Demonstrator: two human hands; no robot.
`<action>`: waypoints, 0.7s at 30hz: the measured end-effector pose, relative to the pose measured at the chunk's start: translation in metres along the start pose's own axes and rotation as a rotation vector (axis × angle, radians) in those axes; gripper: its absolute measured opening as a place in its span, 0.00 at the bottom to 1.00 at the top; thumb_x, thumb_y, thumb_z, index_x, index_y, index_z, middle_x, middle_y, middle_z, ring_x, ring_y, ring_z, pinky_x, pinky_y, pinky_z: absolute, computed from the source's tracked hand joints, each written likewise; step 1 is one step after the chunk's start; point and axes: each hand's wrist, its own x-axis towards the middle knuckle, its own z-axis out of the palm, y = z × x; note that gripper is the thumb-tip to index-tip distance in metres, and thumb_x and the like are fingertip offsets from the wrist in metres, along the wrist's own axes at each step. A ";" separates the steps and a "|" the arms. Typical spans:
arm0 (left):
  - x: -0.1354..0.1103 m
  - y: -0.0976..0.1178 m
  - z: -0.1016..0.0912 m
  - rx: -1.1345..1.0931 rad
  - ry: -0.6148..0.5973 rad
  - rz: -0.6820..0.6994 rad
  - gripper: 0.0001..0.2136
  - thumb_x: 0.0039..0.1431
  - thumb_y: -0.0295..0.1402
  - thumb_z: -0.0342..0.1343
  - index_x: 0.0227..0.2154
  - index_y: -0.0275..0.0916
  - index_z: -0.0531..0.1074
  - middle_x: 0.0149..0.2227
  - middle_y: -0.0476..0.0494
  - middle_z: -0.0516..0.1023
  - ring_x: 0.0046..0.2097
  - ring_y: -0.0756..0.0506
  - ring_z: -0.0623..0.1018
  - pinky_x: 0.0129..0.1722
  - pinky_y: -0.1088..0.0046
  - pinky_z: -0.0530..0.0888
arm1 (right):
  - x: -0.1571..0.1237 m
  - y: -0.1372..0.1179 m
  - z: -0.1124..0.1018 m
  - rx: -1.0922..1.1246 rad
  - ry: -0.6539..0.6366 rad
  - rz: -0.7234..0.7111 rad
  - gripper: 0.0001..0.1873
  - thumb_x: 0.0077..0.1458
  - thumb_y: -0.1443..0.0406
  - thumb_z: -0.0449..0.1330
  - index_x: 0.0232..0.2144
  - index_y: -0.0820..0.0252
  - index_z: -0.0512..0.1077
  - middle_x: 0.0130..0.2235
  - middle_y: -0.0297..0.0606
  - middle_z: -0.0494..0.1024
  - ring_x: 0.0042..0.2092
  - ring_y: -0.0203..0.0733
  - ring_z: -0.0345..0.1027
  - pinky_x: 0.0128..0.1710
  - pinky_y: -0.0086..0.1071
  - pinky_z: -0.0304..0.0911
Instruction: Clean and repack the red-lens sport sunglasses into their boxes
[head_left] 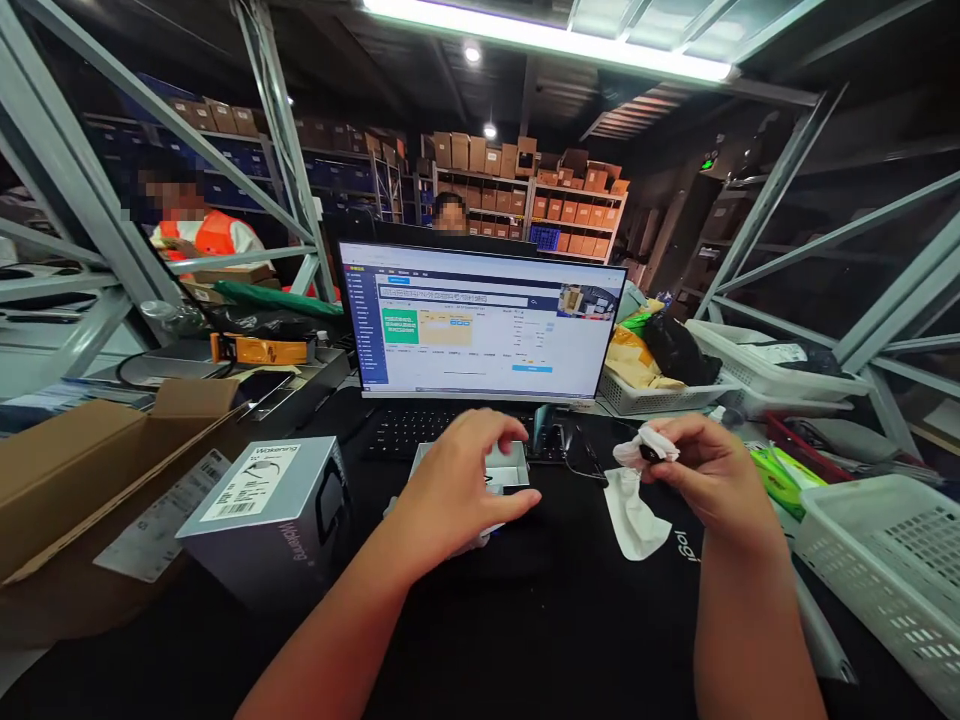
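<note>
My left hand [457,480] grips a small open white box [504,466] on the black desk mat [540,610], fingers curled over its near edge. My right hand [705,475] is closed on a small dark item [651,452] wrapped in white tissue, with a loose strip of white tissue [634,515] hanging from it to the mat. A black keyboard [420,428] lies just beyond both hands, under a lit monitor [480,320].
A grey product box [270,510] and an open cardboard carton [82,470] sit at left. White plastic baskets [892,570] stand at right, another basket [660,395] behind. Two people work beyond the monitor among metal racks and shelves of cartons.
</note>
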 end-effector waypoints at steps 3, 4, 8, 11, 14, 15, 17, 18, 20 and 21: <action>-0.001 0.003 0.002 0.084 0.104 0.160 0.34 0.48 0.31 0.68 0.59 0.46 0.64 0.62 0.41 0.67 0.64 0.37 0.65 0.63 0.56 0.66 | -0.002 -0.004 0.003 0.049 -0.082 0.000 0.12 0.46 0.70 0.74 0.33 0.53 0.78 0.37 0.33 0.79 0.33 0.37 0.77 0.27 0.26 0.74; -0.001 0.003 0.003 0.089 0.092 0.186 0.36 0.50 0.31 0.67 0.62 0.46 0.62 0.66 0.41 0.62 0.67 0.37 0.61 0.66 0.54 0.62 | -0.003 -0.006 0.004 0.049 -0.104 0.003 0.12 0.47 0.71 0.73 0.33 0.53 0.78 0.36 0.33 0.79 0.33 0.36 0.77 0.28 0.26 0.74; 0.001 0.001 0.010 0.020 -0.040 0.240 0.31 0.53 0.30 0.64 0.61 0.48 0.66 0.66 0.46 0.64 0.66 0.40 0.65 0.68 0.57 0.62 | -0.004 -0.008 0.008 0.014 -0.169 -0.010 0.12 0.47 0.72 0.73 0.33 0.53 0.79 0.36 0.33 0.79 0.34 0.36 0.77 0.31 0.27 0.74; 0.002 0.000 0.014 -0.054 -0.022 0.207 0.23 0.55 0.28 0.61 0.54 0.45 0.73 0.56 0.48 0.77 0.58 0.42 0.76 0.63 0.62 0.69 | -0.004 -0.007 0.011 -0.001 -0.194 -0.007 0.12 0.47 0.72 0.73 0.33 0.53 0.79 0.37 0.34 0.80 0.33 0.36 0.77 0.30 0.28 0.74; 0.004 0.002 0.018 -0.101 0.028 0.106 0.16 0.53 0.28 0.61 0.46 0.43 0.79 0.46 0.50 0.83 0.48 0.44 0.81 0.52 0.68 0.77 | -0.002 -0.003 0.010 0.006 -0.203 0.000 0.10 0.49 0.71 0.72 0.33 0.54 0.79 0.37 0.34 0.80 0.31 0.37 0.77 0.28 0.29 0.74; 0.004 0.002 0.020 -0.109 0.046 0.088 0.15 0.52 0.27 0.61 0.44 0.43 0.80 0.44 0.50 0.84 0.46 0.45 0.82 0.49 0.69 0.78 | -0.002 -0.002 0.009 0.004 -0.206 -0.006 0.10 0.49 0.71 0.72 0.33 0.54 0.78 0.36 0.34 0.80 0.31 0.37 0.77 0.29 0.30 0.74; 0.004 0.002 0.021 -0.111 0.086 0.090 0.14 0.51 0.27 0.62 0.42 0.43 0.80 0.41 0.51 0.84 0.43 0.45 0.83 0.45 0.71 0.79 | 0.000 0.001 0.007 -0.032 -0.191 -0.042 0.09 0.49 0.68 0.72 0.34 0.54 0.78 0.37 0.35 0.80 0.33 0.40 0.78 0.31 0.33 0.75; 0.004 0.002 0.022 -0.102 0.109 0.102 0.14 0.51 0.26 0.61 0.41 0.43 0.80 0.41 0.51 0.84 0.43 0.45 0.83 0.44 0.71 0.79 | 0.001 0.001 0.006 -0.072 -0.148 -0.074 0.08 0.50 0.67 0.72 0.34 0.54 0.78 0.38 0.35 0.81 0.34 0.42 0.78 0.34 0.34 0.76; 0.004 0.000 0.022 -0.056 0.170 0.137 0.14 0.51 0.26 0.61 0.42 0.43 0.81 0.41 0.51 0.84 0.43 0.44 0.83 0.44 0.70 0.79 | 0.001 0.000 0.006 -0.214 0.037 -0.159 0.06 0.54 0.66 0.69 0.36 0.54 0.78 0.41 0.37 0.81 0.41 0.44 0.79 0.41 0.37 0.75; 0.004 -0.001 0.022 -0.020 0.206 0.154 0.15 0.51 0.25 0.61 0.42 0.43 0.81 0.41 0.50 0.85 0.43 0.44 0.83 0.45 0.69 0.79 | 0.000 -0.002 0.008 -0.309 0.164 -0.211 0.05 0.57 0.66 0.67 0.38 0.54 0.78 0.43 0.38 0.81 0.44 0.45 0.78 0.45 0.39 0.74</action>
